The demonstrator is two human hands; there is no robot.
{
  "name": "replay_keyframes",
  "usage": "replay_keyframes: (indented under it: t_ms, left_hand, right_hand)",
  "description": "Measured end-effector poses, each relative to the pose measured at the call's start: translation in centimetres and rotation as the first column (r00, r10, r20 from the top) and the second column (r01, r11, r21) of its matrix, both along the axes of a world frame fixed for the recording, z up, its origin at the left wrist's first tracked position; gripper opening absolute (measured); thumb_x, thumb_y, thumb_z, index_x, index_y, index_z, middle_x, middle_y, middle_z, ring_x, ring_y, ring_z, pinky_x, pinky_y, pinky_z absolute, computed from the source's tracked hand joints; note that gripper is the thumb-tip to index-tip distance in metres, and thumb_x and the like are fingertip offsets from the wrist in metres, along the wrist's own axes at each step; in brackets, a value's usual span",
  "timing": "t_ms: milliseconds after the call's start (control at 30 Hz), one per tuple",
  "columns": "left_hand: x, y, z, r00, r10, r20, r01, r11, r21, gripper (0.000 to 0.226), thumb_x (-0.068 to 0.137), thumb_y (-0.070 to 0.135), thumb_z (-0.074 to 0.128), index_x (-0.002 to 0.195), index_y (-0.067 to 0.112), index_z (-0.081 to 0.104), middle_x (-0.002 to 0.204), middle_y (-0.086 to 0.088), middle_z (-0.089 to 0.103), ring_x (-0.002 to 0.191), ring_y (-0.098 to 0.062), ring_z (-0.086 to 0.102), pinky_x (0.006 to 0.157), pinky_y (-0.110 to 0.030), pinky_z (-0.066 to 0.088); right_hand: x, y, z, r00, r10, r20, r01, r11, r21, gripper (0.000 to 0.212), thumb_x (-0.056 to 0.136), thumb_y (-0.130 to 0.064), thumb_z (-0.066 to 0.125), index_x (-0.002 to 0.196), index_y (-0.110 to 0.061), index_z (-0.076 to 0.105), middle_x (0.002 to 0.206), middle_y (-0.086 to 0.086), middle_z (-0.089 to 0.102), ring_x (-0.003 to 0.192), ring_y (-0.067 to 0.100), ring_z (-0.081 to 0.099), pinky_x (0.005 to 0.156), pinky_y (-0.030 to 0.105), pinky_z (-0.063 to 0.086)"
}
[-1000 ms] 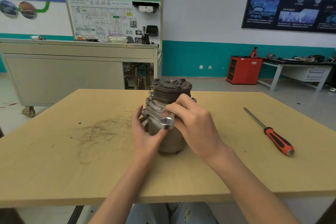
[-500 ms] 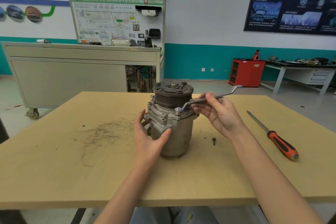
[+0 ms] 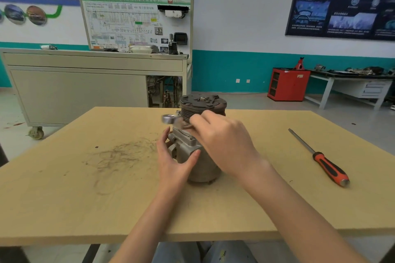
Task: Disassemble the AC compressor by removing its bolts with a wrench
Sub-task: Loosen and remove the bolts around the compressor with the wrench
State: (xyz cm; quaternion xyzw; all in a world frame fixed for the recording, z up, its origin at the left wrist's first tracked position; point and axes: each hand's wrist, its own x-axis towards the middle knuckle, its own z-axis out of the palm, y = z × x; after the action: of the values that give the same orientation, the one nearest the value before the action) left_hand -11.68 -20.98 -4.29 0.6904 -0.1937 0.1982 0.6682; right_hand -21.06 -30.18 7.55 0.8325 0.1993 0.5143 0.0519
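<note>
Our left hand (image 3: 173,162) wraps the compressor (image 3: 201,168), likely steadying it against torque; our right hand (image 3: 224,141) grips the wrench (image 3: 170,118), its ring end beside the compressor's top.

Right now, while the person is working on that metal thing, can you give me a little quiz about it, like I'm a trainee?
1. True or false: the screwdriver lies on the table, and no hand touches it.
2. Who holds the wrench? A) left hand B) right hand C) nobody
3. Fill in: the left hand grips the side of the ____.

Key: 1 true; 2 B; 3 compressor.
</note>
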Motion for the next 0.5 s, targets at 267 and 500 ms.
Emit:
replay_keyframes:
  t_ms: [267,500]
  left_hand:
    - [0.0,-0.2,0.2,1.000,-0.014,-0.014,0.014,1.000,-0.016,0.091,0.063,0.053,0.073,0.141,0.022,0.038,0.128,0.015,0.053,0.119,0.005,0.051,0.103,-0.016,0.040]
    - [0.0,0.1,-0.1,0.999,-0.020,0.034,0.021,0.999,-0.044,0.091,0.061,0.058,0.072,0.139,0.035,0.031,0.141,0.006,0.042,0.131,-0.013,0.044,0.109,-0.032,0.040]
  right_hand:
    - [0.0,2.2,-1.6,0.987,-0.135,0.082,0.140,0.989,-0.046,0.024,0.084,-0.006,0.046,0.072,-0.011,0.067,0.064,0.002,0.059,0.052,0.014,0.058,0.042,0.022,0.043]
    - [0.0,-4.6,-3.2,0.793,0.609,0.012,-0.381,0.480,0.791,0.018,0.095,-0.007,0.050,0.087,-0.007,0.066,0.092,0.005,0.071,0.083,0.018,0.069,0.077,0.026,0.055]
